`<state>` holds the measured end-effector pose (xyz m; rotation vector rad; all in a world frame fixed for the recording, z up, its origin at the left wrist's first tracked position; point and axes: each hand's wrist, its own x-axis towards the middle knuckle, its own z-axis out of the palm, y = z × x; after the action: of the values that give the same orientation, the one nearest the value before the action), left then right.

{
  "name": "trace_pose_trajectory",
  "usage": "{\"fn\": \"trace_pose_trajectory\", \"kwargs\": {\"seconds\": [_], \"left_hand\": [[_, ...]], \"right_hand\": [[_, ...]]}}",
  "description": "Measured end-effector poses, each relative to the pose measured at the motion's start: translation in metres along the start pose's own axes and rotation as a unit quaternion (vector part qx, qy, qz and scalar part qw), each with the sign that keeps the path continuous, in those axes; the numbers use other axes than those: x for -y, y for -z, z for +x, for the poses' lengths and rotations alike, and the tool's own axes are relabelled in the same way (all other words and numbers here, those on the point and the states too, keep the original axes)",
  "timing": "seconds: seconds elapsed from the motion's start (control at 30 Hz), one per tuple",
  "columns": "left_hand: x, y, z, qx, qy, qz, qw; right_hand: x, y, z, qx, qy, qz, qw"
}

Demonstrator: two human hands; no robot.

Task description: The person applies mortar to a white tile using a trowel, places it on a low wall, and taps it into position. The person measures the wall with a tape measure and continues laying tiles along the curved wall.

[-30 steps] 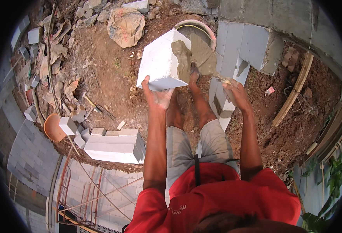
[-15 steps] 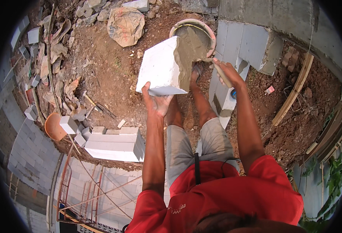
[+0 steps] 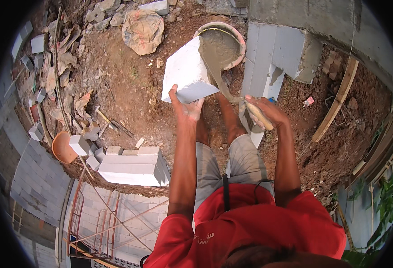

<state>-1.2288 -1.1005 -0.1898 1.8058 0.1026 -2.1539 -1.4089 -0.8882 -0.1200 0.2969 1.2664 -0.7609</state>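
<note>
My left hand (image 3: 187, 109) grips the near lower edge of a white building block (image 3: 183, 71) from below, thumb on its near face. The block is tilted, and grey mortar coats its right face. My right hand (image 3: 270, 112) is closed around the wooden handle of a trowel (image 3: 260, 117). Its narrow-looking blade, smeared with mortar, runs up and left along the block's coated face. Just beyond the block stands a round bucket (image 3: 243, 44) holding wet grey mortar; the block hides part of its left side.
A low wall of pale blocks (image 3: 268, 44) runs along the right of the bucket. Stacked white blocks (image 3: 131, 169) and an orange basin (image 3: 63, 147) lie at the left. A hammer (image 3: 105, 117) and a crumpled sack (image 3: 142, 32) rest on the dirt. A wooden plank (image 3: 337, 102) lies at the right.
The trowel has come down and toward me along the block's coated face, with my right hand lower and its handle turned. The block has tipped and shifted slightly up and right.
</note>
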Motion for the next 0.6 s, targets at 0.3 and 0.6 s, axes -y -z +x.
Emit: {"fn": "trace_pose_trajectory", "kwargs": {"seconds": [0.3,0.6], "left_hand": [[0.008,-0.005,0.013,-0.024,-0.032,-0.009,0.999],[-0.008,0.022,0.012,-0.041,-0.035,-0.001,0.999]], "right_hand": [[-0.006,-0.049,-0.018,-0.028,0.040,-0.067,0.997],[-0.053,-0.015,-0.033,-0.097,0.029,-0.090,0.991]]}}
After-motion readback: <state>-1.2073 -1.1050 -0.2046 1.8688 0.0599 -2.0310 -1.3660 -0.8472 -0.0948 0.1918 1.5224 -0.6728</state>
